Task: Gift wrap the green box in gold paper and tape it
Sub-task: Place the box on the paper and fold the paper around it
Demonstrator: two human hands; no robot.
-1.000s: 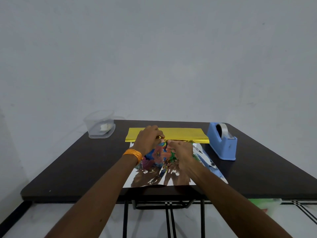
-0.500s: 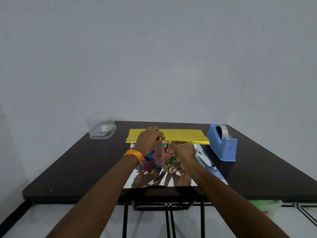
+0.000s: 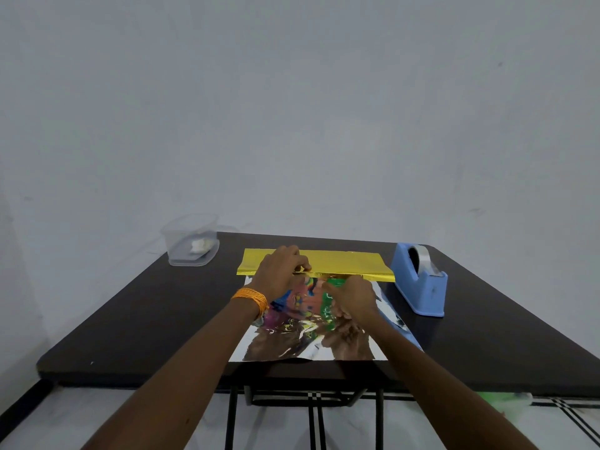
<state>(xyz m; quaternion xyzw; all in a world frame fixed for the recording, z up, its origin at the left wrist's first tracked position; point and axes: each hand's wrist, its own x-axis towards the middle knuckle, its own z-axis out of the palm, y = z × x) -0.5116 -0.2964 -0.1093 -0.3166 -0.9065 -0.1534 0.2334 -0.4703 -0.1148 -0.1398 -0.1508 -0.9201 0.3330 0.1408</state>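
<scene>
The gold paper lies on the dark table, its far part folded toward me and showing gold, its near part showing the mirror-like silver side. The green box sits under the fold, mostly hidden by my hands; only its colourful print and green side show. My left hand pinches the folded gold edge above the box. Just to the right, my right hand has its fingers curled over the box's right side near the fold line. An orange band is on my left wrist.
A blue tape dispenser with a tape roll stands right of the paper. A clear plastic container with something white inside sits at the table's far left corner. A grey wall rises behind. A green thing lies below the table's right edge.
My right hand has shifted slightly right and toward me along the box. My left hand stays on the gold fold. The view has tilted a little.
</scene>
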